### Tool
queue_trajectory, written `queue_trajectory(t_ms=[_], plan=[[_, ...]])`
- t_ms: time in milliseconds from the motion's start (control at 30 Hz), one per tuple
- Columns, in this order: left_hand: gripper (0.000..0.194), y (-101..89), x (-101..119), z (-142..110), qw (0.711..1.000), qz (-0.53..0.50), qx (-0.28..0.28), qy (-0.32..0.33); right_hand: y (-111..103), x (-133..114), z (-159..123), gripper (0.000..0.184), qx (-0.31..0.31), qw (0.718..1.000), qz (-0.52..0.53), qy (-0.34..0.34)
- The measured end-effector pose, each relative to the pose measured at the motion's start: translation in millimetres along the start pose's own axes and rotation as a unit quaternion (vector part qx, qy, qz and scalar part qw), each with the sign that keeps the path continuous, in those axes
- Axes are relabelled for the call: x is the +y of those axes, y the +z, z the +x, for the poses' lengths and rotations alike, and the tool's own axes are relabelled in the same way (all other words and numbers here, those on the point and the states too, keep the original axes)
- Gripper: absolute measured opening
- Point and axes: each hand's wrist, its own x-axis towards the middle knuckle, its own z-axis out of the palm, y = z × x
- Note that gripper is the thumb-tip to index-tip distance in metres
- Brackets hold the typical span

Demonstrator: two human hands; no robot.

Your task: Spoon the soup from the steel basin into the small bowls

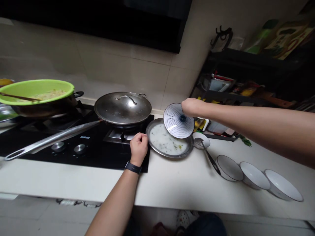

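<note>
Right hand (193, 107), centre right of the frame, arm reaching in from the right edge, fingers closed on the rim of a blue-and-white patterned bowl (178, 120). Bowl tilted on edge, ribbed underside toward the camera, directly above a shallow steel dish (153, 129) and overlapping it in view. Inside the dish, a thin layer of milky liquid (163, 142) flecked with green.

Left hand (138, 148), lower centre, fingers curled inward, knuckles against the left rim of the dish; firmness of any grip impossible to tell. Dark watch (133, 167) around the left wrist.

Just right of the dish, a slotted metal ladle (201, 141) with its bowl resting in a small white dish (205, 137), black handle (211, 160) angled down across the white tabletop (172, 186). Farther right along the lower right of the frame, three white bowls in a row, tilted on their sides: (230, 167), (254, 175), (283, 185).

Left of centre, a lidded steel wok (123, 108) on a black glass gas hob (81, 157), long steel handle (52, 139) pointing lower left. At far left, a green plastic basin (36, 87) atop a dark pot (44, 110). Upper right, a dark shelf (246, 62) crowded with kitchen items.
</note>
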Motion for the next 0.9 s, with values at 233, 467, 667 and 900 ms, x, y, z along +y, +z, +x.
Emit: queue_trajectory(t_ms=[233,467,667,900], plan=[[0.030,0.1,-0.6,0.1,1.000,0.001,0.001,0.001,-1.4,5.1,2.4,0.037,0.002,1.000,0.008,0.005],[0.029,0.9,-2.2,0.5,1.000,0.001,0.004,-0.002,-5.9,7.0,-1.7,0.032,0.016,1.000,0.022,0.006],[0.029,1.3,-3.4,0.5,1.000,0.003,0.004,-0.006,-5.2,7.9,-0.4,0.033,0.008,0.999,0.031,-0.001],[0.030,1.3,-3.7,0.0,1.000,-0.001,0.005,-0.006,-6.2,6.6,-2.6,0.036,0.004,1.000,0.012,0.004]])
